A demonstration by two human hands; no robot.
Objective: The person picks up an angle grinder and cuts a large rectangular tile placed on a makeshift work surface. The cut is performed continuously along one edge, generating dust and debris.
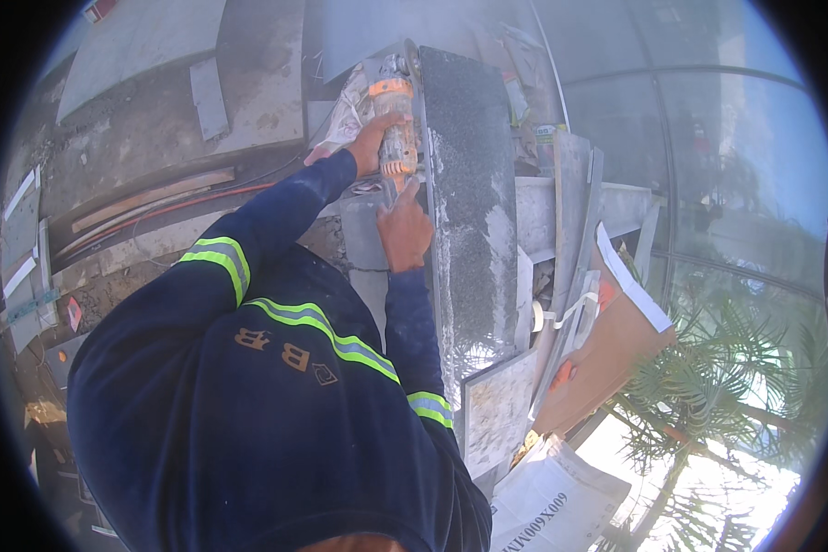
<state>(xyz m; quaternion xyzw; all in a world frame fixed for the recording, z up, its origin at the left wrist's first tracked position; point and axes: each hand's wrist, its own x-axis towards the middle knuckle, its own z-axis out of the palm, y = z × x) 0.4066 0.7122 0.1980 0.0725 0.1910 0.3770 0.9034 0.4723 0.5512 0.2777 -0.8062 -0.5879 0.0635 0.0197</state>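
An orange and grey angle grinder (397, 138), coated in pale dust, lies along the left edge of a dark speckled stone slab (469, 175). My left hand (374, 145) is closed around the side of its body. Behind it, my right hand (405, 228) grips the tail end, with one finger stretched along the tool. The grinder's disc (412, 57) stands at its far end beside the slab's edge, partly blurred. White dust streaks the slab's long edge and its near end.
Long strips of board (570, 212) and a brown sheet (607, 340) lean to the right. A square tile (499, 409) stands by the slab's near end. An orange cable (170, 210) runs on the left beside a wooden plank (147, 198). Glass panels (736, 138) and a palm (699, 396) are at right.
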